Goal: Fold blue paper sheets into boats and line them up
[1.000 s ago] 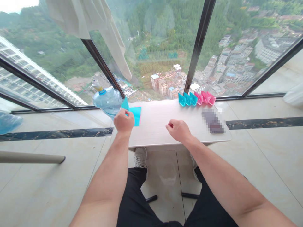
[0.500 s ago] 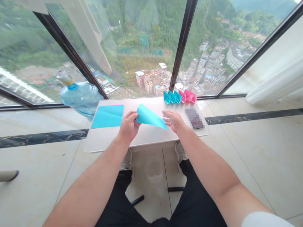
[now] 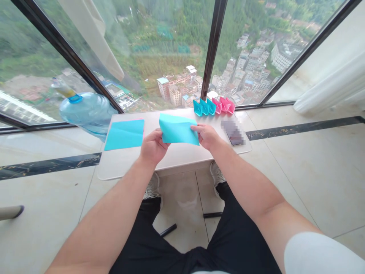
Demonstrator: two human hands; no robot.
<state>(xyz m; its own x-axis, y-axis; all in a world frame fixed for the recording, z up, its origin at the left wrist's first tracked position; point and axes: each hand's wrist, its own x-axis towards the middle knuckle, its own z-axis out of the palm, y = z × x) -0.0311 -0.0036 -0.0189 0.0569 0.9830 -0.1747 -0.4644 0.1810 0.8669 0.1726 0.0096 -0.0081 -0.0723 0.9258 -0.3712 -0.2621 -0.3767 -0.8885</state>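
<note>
A sheet of light blue paper [image 3: 179, 130] is held up over the low white table [image 3: 173, 158], slightly curved. My left hand [image 3: 154, 146] pinches its left edge, with the fingertips partly behind the paper. At the right edge my right hand [image 3: 207, 136] grips the sheet between thumb and fingers. To the left, a stack of blue paper [image 3: 124, 134] lies flat on the table, with a thin pink edge showing beneath. Along the table's far edge stand folded blue paper boats [image 3: 204, 107] and folded pink paper boats [image 3: 223, 105] in a row.
A phone [image 3: 234, 132] lies near the table's right end. Beyond the table's left end a large blue water bottle [image 3: 88, 114] rests by the window. Window frames [image 3: 212, 49] rise right behind the table. My knees and shoes are under its near edge.
My right hand has moved onto the sheet and closed on its right edge. The paper has turned from a slanted curl to a flatter, spread position. The view has shifted slightly.
</note>
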